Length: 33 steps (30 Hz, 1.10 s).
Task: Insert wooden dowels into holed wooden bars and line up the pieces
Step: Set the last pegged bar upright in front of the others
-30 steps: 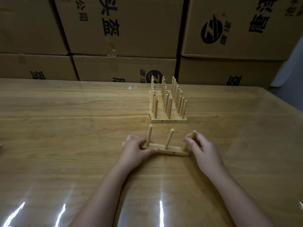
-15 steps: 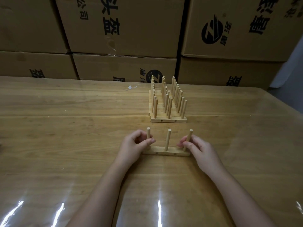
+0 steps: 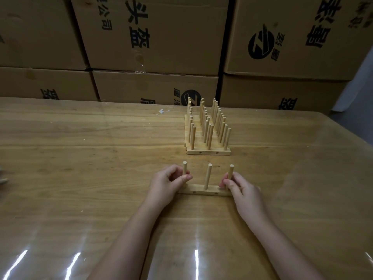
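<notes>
Right dowel [image 3: 230,172] straighter than before

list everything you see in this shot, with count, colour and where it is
holed wooden bar: one, light wood, flat on the table between the hands
round wooden dowels: three, light wood, upright in that bar
finished bars with dowels: several, exact count unclear, light wood, lined up behind it
wooden table under clear film: one, brown, fills the foreground
cardboard boxes with black print: at least six, brown, stacked behind the table
white scrap: one, on the table's far side
left hand: one, pinches the left dowel
right hand: one, pinches the right dowel
</notes>
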Available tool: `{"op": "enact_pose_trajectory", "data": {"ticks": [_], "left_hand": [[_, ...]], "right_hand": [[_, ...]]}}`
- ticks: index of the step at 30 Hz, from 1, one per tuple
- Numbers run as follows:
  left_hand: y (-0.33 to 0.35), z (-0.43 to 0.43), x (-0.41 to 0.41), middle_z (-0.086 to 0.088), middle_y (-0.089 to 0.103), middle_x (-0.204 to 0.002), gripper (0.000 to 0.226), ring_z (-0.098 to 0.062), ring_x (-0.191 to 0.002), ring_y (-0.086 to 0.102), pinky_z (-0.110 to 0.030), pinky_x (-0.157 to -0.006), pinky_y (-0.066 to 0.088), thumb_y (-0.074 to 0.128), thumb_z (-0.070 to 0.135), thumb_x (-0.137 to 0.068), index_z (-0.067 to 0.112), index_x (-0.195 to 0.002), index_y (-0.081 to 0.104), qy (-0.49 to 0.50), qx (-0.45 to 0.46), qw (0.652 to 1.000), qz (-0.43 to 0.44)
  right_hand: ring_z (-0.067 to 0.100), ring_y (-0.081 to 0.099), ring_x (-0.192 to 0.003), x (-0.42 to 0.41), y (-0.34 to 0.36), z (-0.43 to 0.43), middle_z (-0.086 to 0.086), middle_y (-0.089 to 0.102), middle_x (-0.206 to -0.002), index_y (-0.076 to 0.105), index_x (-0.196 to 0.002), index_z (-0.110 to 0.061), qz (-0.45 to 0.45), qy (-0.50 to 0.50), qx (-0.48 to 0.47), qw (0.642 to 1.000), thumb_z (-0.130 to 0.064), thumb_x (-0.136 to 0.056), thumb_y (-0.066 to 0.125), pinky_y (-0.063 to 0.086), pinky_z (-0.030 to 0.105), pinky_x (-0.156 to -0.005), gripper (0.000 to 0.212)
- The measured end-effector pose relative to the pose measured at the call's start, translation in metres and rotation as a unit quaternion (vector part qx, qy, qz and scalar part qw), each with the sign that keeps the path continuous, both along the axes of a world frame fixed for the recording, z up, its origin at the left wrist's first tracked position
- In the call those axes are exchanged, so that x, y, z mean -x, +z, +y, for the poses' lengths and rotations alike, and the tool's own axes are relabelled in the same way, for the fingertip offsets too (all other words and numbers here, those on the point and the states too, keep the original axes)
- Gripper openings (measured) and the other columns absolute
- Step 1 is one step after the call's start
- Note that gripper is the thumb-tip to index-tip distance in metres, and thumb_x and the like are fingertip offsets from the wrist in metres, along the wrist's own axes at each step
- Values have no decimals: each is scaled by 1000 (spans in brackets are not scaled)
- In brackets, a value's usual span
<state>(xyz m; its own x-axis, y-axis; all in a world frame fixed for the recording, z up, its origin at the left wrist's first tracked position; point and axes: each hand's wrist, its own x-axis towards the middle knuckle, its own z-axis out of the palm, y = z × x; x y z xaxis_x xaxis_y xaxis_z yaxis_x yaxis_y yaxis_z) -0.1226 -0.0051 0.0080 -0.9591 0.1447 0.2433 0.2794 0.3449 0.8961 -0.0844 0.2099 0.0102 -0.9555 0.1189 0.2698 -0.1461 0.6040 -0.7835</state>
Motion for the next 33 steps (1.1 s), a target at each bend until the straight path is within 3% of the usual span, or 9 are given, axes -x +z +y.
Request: {"op": "enact_pose_trajectory", "data": {"ticks": [5,9,12,14,19,24,26,30,33], "left_hand": [[4,3,-3,-6,65,-92,14,-19,-85,58,-29,-78,48,69,19,-85,31,-81,64,-4,11,1000,-11],[-1,9,-5,-6,61,-98,8,-19,-93,57,-26,-83,46,67,16,-86,20,-94,67,-2,88,996,1],[-2,3,-5,4,52,-116,39,-12,-106,54,-23,-94,46,72,23,-83,21,-120,59,-25,122,991,-46],[-2,-6,-6,8,47,-116,48,-6,-105,53,-20,-95,46,75,24,-80,23,-124,55,-28,141,988,-63],[-1,-20,-3,10,57,-99,24,-4,-92,56,-20,-87,47,74,18,-80,31,-95,60,-17,214,977,-14],[5,-20,7,11,58,-98,21,-3,-89,55,-21,-83,49,75,25,-80,32,-91,59,-30,266,963,-39],[6,-19,11,12,58,-95,21,-2,-87,55,-21,-82,49,75,27,-80,34,-90,58,-30,271,961,-47],[2,-10,12,11,57,-90,23,-6,-85,55,-25,-80,49,76,30,-79,31,-92,57,-6,263,964,-42],[-3,-3,11,11,57,-88,24,-4,-81,54,-24,-75,48,76,34,-78,31,-91,57,0,260,965,-28]], "right_hand": [[1,59,-89,-1,-5,0,-21,67,-80,60,-88,-34,-15,5,35,999,-25,-94,48,39,47,-96,16],[1,60,-92,1,-8,2,-21,69,-83,60,-89,-37,-26,23,50,998,-27,-92,51,41,41,-96,13],[0,61,-96,2,-10,6,-19,70,-90,63,-95,-36,-45,45,99,993,-30,-89,57,44,25,-85,10],[0,60,-98,3,-10,10,-15,69,-98,65,-99,-34,-46,47,162,985,-32,-87,60,44,19,-79,13],[3,65,-89,9,-11,18,-6,72,-92,67,-95,-23,-6,-30,357,934,-37,-91,49,45,21,-77,23],[7,63,-68,15,-11,28,-2,69,-76,65,-83,-17,28,-128,506,852,-31,-94,48,46,26,-66,25],[6,59,-67,16,-10,34,-6,68,-71,66,-81,-20,34,-143,489,860,-32,-93,49,44,24,-62,24],[-3,51,-62,15,-8,34,-7,64,-80,66,-92,-27,28,-23,312,949,-25,-87,58,42,13,-58,9],[2,45,-61,14,-12,29,-3,49,-77,60,-102,-35,17,35,193,981,-22,-81,68,38,13,-58,26]]}}
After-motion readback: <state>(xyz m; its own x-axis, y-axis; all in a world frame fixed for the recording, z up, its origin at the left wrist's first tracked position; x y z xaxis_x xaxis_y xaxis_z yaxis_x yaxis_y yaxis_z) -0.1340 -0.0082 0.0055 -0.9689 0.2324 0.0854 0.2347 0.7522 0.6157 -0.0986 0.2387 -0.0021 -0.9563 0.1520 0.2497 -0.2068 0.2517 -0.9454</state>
